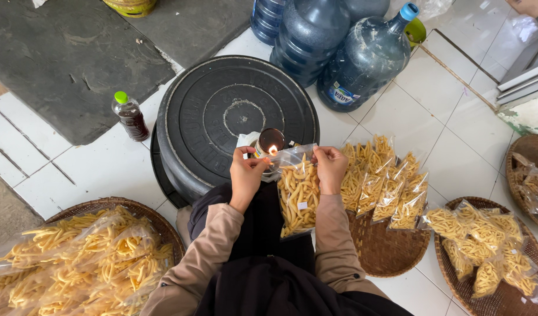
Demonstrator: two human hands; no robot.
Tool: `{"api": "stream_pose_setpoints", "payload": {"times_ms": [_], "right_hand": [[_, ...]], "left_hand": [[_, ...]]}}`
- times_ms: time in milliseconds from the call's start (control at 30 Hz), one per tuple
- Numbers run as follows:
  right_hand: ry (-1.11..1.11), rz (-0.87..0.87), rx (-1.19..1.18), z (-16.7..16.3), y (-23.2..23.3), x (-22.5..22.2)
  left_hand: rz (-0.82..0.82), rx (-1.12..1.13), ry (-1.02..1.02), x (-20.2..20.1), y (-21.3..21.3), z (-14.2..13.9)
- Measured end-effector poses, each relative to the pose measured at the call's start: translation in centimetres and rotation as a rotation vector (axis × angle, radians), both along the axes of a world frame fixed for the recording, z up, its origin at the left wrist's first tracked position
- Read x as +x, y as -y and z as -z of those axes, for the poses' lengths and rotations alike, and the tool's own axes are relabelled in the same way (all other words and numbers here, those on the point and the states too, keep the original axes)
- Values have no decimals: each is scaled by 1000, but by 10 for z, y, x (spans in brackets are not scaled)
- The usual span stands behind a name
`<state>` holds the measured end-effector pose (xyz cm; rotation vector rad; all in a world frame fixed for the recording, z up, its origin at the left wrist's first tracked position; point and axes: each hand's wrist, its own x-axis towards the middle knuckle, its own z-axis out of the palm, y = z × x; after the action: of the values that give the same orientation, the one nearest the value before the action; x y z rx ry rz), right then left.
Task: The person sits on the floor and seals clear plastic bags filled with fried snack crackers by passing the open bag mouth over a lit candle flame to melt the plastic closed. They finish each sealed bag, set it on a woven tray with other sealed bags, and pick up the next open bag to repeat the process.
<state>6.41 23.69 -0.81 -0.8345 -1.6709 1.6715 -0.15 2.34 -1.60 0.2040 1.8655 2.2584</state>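
A clear plastic bag of yellow stick snacks [298, 196] is being held upright at the centre of the view, its top edge being pinched from both sides: the left hand [246, 173] is being kept closed on the upper left corner, the right hand [330, 168] closed on the upper right corner, so each grip is being applied to the bag itself. The top edge of the bag is being held just beside a small flame [273, 150], which is burning at a small dark lamp [270, 141] standing on the near edge of a round black lid [222, 111] at 12 o'clock from the hands. A small bottle with a green cap [130, 115] is standing on the tiled floor [450, 158] at 10 o'clock. Large blue water jugs [362, 58] are being kept grouped at 1 o'clock, beyond the lid. A woven tray [392, 248] at 3 o'clock is bearing filled bags of the same snack [386, 181], just beside the right forearm. A second woven tray [511, 298] at 4 o'clock is carrying more filled bags [485, 240]. A basket [157, 219] at 8 o'clock is being taken up by loose snacks under clear plastic [76, 257]. A third tray [523, 152] is partly showing at the right edge.
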Motion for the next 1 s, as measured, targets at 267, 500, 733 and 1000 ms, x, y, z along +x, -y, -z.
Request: {"api": "stream_pose_setpoints", "payload": {"times_ms": [267,500,733,1000], "right_hand": [[-2,-3,2,0,-3,1],[-55,-8,9,5,-10,4],[-41,5,23,6,-13,8],[-14,20,9,0,-13,11]], "left_hand": [[-18,-21,-1,-1,-5,3],[-32,-49,-20,0,-10,5],[-33,-53,-15,1,-13,3],[-20,-54,-7,1,-17,3]]}}
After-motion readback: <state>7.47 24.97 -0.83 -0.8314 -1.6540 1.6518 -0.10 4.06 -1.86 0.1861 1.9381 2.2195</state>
